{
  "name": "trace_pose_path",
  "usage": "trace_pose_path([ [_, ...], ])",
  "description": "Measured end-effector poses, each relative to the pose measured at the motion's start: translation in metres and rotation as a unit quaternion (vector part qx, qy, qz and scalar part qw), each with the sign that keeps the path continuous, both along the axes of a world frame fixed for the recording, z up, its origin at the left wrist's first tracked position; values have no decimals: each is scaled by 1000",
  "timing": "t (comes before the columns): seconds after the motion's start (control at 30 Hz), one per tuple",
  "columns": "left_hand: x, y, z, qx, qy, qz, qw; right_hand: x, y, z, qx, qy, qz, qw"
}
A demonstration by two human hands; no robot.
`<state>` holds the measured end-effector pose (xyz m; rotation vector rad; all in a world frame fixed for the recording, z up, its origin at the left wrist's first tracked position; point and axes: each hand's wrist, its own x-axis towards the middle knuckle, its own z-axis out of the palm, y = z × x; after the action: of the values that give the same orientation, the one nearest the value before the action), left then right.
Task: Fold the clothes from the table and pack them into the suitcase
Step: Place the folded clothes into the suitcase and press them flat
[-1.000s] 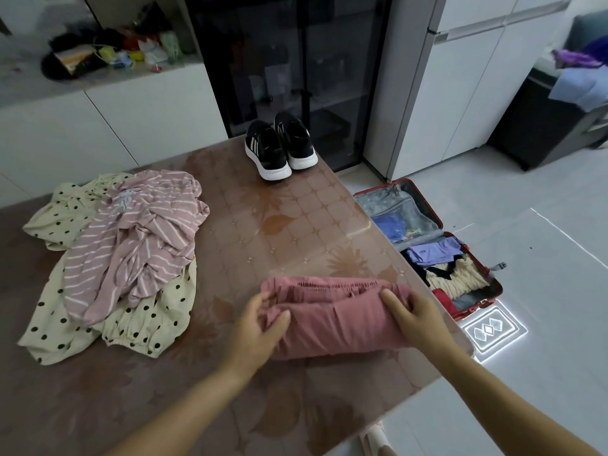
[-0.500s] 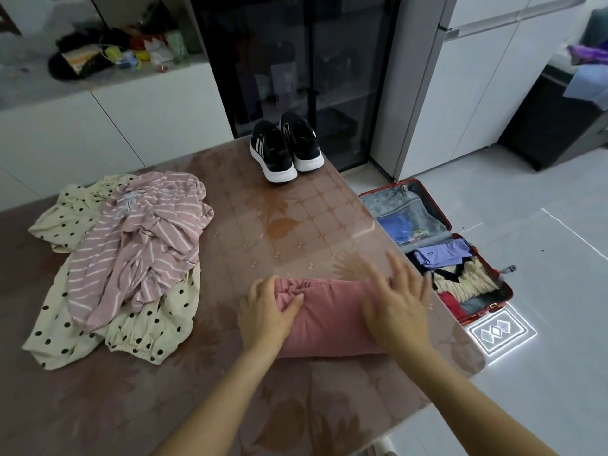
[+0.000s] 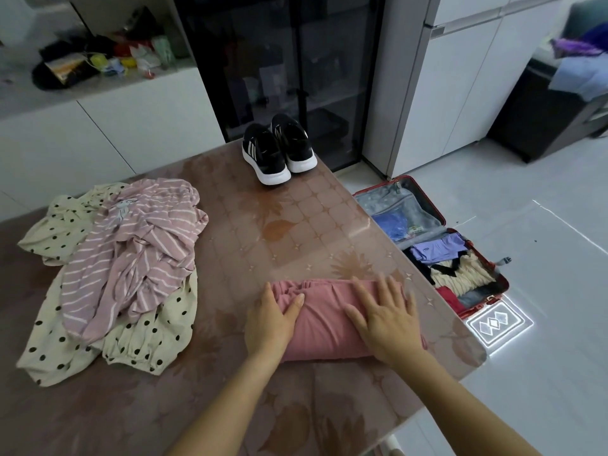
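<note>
Folded pink garment (image 3: 324, 320) lies on the table (image 3: 296, 232) near its front-right corner. Its long axis runs left-right, approx parallel to the table's front edge, w/ the gathered edge facing the far side. Left hand (image 3: 271, 320) cups the garment's left end, thumb on top and fingers round the end, grasping the fabric. Right hand (image 3: 385, 319) lies flat on the right part, fingers spread and straight, pressing down w/o clasping. Table top is glossy brown w/ a tile-and-leaf pattern. On the table's left part a pink striped top (image 3: 131, 251) lies crumpled over a cream polka-dot garment (image 3: 148, 337). At the table's far edge stands a pair of black sneakers (image 3: 278, 149), toes toward the person. Bare top betw sneakers and the pink garment, and along the front edge. Open red suitcase (image 3: 427, 197) lies on the pale floor just beside the table's right edge, w/ lilac, cream and red clothes inside. Beyond the table's far edge: dark glass cabinet (image 3: 279, 60).
</note>
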<state>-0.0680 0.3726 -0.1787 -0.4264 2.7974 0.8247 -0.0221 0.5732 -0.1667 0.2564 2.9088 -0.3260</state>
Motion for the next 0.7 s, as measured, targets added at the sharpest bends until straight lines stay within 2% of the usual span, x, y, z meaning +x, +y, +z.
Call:
trace_pose_path([
  [0.1,5,-1,3,27,14,5,1000,10,10,3,-53,-22,-138,989],
  [0.23,7,-2,5,59,5,23,998,12,14,12,-234,-9,-227,945],
  [0.33,8,-5,1,77,-41,48,995,10,25,16,-314,-14,-276,908],
  [0.47,14,4,7,139,-71,68,985,14,40,18,-343,-53,-272,898],
  [0.6,24,43,24,183,0,78,980,19,73,23,-306,-35,-233,922],
  [0.7,22,101,42,199,53,52,977,19,126,29,-323,5,-240,915],
])
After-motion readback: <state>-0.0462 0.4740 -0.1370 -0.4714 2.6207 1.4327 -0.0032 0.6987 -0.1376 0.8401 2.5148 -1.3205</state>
